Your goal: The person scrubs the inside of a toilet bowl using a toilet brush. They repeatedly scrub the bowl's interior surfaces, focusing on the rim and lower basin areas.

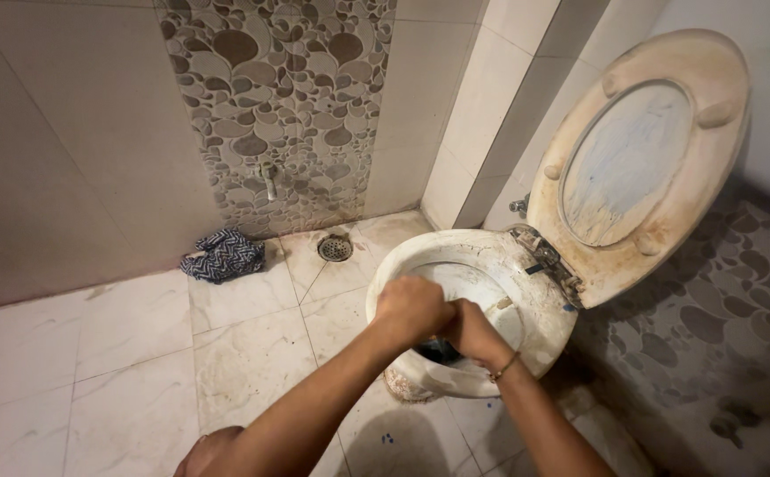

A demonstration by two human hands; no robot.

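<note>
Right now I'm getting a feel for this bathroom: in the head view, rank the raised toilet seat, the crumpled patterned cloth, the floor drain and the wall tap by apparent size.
1. Raised toilet seat
2. Crumpled patterned cloth
3. Floor drain
4. Wall tap, though it sits farther back and looks close to the drain, so this last pair is unsure.

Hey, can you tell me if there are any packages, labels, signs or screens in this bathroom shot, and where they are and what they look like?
None: no package, label, sign or screen shows.
What is there: both hands, left hand and right hand, together inside the stained white toilet bowl.
Raised seat and lid, cream with brown stains, leaning against the wall.
Crumpled dark blue and white cloth on the floor by the wall.
</note>
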